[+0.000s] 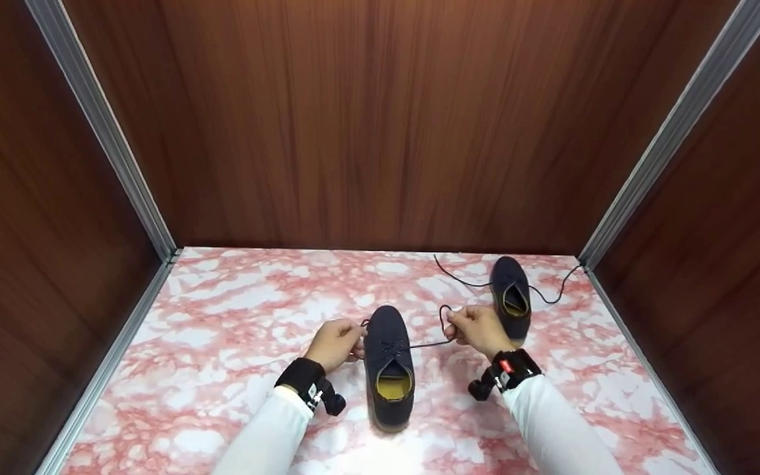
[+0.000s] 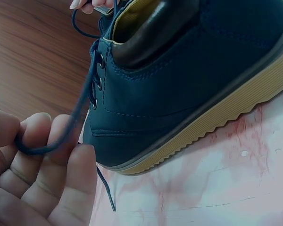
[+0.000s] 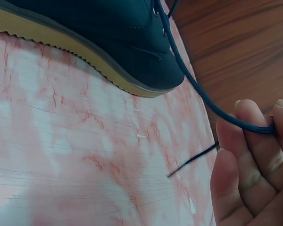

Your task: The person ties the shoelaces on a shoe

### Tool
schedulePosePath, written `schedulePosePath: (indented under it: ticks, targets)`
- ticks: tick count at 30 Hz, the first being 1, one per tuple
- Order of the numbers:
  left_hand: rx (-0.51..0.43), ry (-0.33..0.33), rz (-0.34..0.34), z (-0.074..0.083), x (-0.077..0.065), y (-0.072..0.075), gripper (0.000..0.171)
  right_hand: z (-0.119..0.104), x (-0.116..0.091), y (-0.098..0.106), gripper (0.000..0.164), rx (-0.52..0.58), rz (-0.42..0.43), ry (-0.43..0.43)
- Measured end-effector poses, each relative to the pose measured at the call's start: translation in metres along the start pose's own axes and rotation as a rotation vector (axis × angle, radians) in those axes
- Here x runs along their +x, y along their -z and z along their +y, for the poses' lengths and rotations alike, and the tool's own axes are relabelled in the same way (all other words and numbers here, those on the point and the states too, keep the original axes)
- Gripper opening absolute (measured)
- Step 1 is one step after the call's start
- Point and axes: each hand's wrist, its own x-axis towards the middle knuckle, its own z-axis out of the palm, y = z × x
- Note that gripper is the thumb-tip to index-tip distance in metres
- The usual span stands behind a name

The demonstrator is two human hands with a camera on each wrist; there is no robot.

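Note:
A dark navy lace-up shoe [image 1: 387,326] with a tan ridged sole [image 2: 203,127] stands on the tabletop, toe pointing away from me. Left of it, my left hand [image 1: 338,344] pinches one end of its shoelace [image 2: 86,89] between thumb and fingers. The lace's loose tip [image 2: 106,188] hangs below those fingers. On the other side my right hand [image 1: 479,328] pinches the second shoelace end [image 3: 198,92], which runs out from the eyelets and makes a small loop above the fingertips. Its tip [image 3: 191,161] dangles under the hand.
A matching shoe [image 1: 505,274] stands at the back right, just beyond my right hand, its laces [image 1: 462,281] spread to both sides. Red-and-white marbled tabletop [image 1: 235,330] lies beneath. Brown wood-grain panels [image 1: 380,132] with grey metal corner posts [image 1: 113,145] enclose the back and sides.

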Motion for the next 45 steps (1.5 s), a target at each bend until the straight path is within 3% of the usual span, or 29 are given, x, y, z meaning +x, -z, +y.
schedulePosePath:
  ticks: [8,19,32,39,45]
  targets:
    - [0.105,-0.044,0.022,0.000,0.000,0.001,0.026,-0.001,0.002,-0.001,0.029,-0.136,0.042,0.081]
    - [0.350,-0.199,0.076,-0.004,0.000,0.002,0.019,-0.012,0.006,-0.005,0.022,-0.255,0.112,0.162]
    - [0.442,-0.223,0.107,-0.009,-0.003,0.004,0.005,-0.038,0.011,-0.011,0.021,-0.479,0.180,0.227]
    - [0.460,-0.231,0.108,-0.011,-0.004,0.003,0.005,-0.058,0.014,-0.024,0.022,-0.476,0.201,0.256]
    - [0.467,-0.263,0.115,-0.015,-0.003,0.002,0.005,-0.079,0.014,-0.048,0.019,-0.471,0.238,0.312]
